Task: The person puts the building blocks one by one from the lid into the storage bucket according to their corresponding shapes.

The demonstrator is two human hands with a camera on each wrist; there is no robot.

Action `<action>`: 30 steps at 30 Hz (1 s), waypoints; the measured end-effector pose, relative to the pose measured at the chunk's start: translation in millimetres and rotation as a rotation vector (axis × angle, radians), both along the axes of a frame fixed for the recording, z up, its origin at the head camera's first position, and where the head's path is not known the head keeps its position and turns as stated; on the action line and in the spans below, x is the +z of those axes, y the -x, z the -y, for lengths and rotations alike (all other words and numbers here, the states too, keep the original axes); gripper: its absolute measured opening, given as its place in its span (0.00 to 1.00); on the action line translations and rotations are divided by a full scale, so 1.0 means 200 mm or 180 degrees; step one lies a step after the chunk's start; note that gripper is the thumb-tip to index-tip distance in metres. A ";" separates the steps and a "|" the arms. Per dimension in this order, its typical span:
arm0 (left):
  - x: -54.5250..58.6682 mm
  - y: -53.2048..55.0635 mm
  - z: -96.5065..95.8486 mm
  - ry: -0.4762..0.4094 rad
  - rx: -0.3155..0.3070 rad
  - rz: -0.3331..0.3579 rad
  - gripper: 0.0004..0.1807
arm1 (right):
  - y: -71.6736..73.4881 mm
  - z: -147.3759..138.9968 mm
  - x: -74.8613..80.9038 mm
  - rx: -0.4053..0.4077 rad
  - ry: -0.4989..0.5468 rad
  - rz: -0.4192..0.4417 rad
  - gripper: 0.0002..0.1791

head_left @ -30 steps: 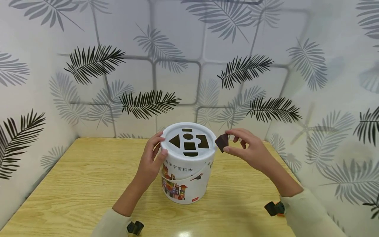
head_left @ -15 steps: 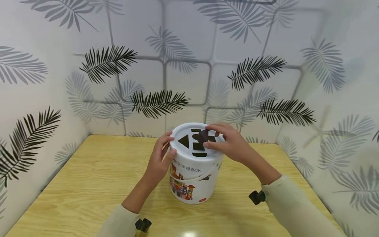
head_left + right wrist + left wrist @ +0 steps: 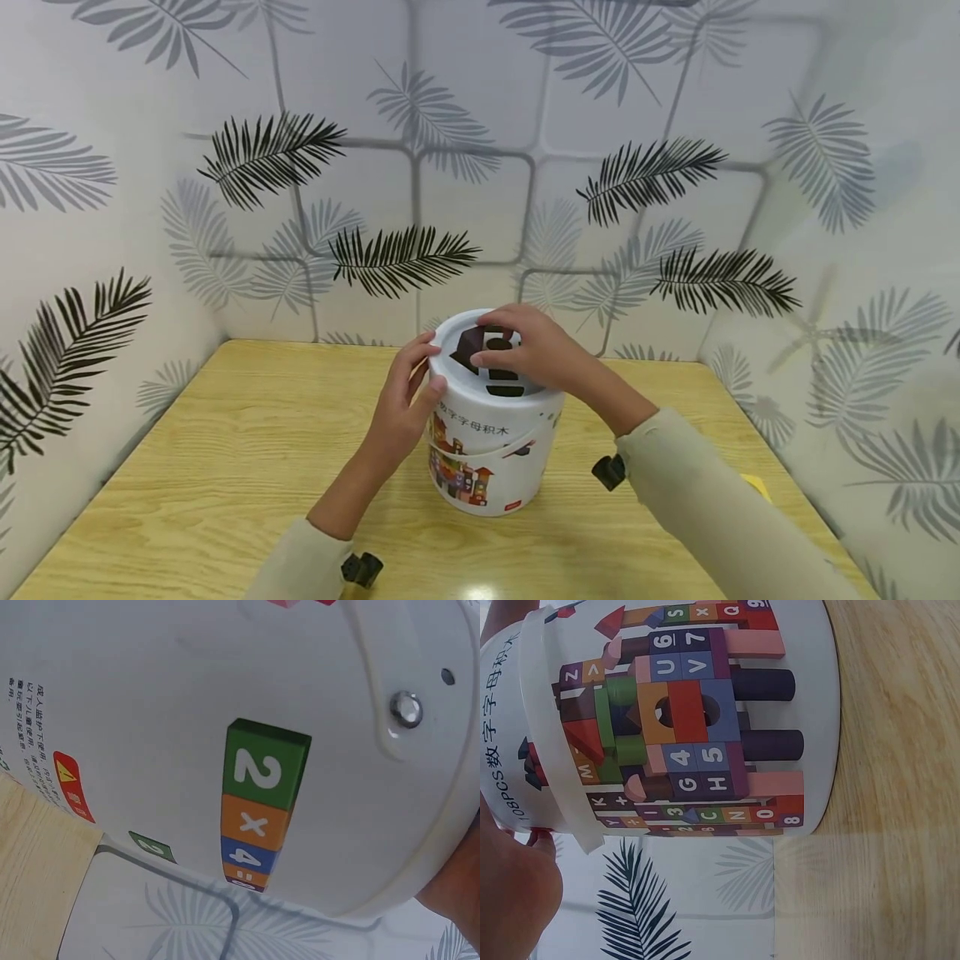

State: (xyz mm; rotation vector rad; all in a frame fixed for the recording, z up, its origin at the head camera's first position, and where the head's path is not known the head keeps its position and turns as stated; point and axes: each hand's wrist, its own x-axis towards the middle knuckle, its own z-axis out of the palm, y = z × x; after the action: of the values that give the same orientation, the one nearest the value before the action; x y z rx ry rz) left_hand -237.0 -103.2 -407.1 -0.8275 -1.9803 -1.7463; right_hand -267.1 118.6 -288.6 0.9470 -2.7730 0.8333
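Observation:
A white toy-block bucket, printed with coloured blocks, stands upright with its lid on. Cut-outs of several shapes pierce the lid. My left hand grips the bucket's left upper edge, fingertips on the rim and thumb at the front. Between the thumb and fingers of my right hand is a dark purple-brown, angular block, pinched over the lid's triangular hole; it covers part of that hole. Whether it has entered the hole I cannot tell. The wrist views show the bucket's printed side but not the block.
The bucket rests on a light wood-grain table. A leaf-patterned wall closes off the back and sides. Part of a yellow object shows behind the right sleeve. A thin white handle hangs across the bucket's front.
My right hand has carried the block leftward, from beside the bucket, across the lid to the triangular hole. The left hand keeps its hold on the rim; the head view shifted slightly.

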 end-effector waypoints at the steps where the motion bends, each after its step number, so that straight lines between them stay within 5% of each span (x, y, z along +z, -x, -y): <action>1: 0.00 0.00 0.00 0.0000 -0.0009 0.0003 0.22 | 0.00 0.00 0.00 0.0000 -0.0007 0.0022 0.32; 11: 0.01 0.00 0.00 0.0010 0.0013 -0.0001 0.22 | 0.02 0.00 -0.01 0.0255 -0.0124 0.0039 0.31; 21: 0.01 -0.01 0.00 0.0032 0.0031 0.0002 0.22 | 0.01 -0.01 -0.01 0.0179 -0.0311 0.0093 0.33; 30: 0.01 -0.01 0.00 0.0002 0.0058 0.0018 0.22 | -0.05 -0.16 -0.02 -0.0163 0.0164 -0.0018 0.25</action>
State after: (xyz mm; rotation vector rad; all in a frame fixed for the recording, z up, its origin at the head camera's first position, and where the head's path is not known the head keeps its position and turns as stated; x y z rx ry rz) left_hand -235.9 -102.6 -405.0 -0.8034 -1.9859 -1.7398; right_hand -256.6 150.6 -292.6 0.8648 -2.7444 0.8882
